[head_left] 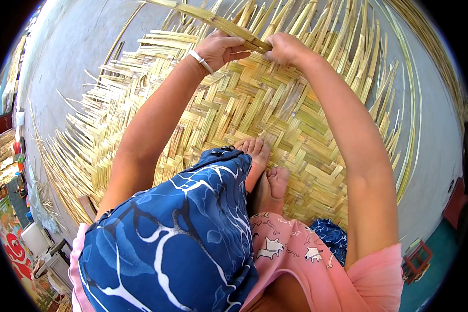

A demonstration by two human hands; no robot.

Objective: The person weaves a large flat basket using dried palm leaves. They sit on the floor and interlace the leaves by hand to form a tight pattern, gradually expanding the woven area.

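Note:
A long flat, yellow-green split-reed strip (208,17) slants from the top edge down to my hands at the far side of a woven reed mat (255,104). My right hand (287,49) is closed around the strip's near end. Beside it, my left hand (221,49), with a white band at the wrist, grips the same strip with the thumb along it and the fingers below. Both hands are just above the mat's far part, where the herringbone weave gives way to loose strip ends. My bare feet (257,151) rest on the woven part.
Loose strip ends (73,151) fan out around the mat's left, far and right sides over a grey floor (437,156). A bundle of long reeds (421,26) lies at the far right. A small red stool (417,262) stands at the lower right; assorted household items crowd the left edge.

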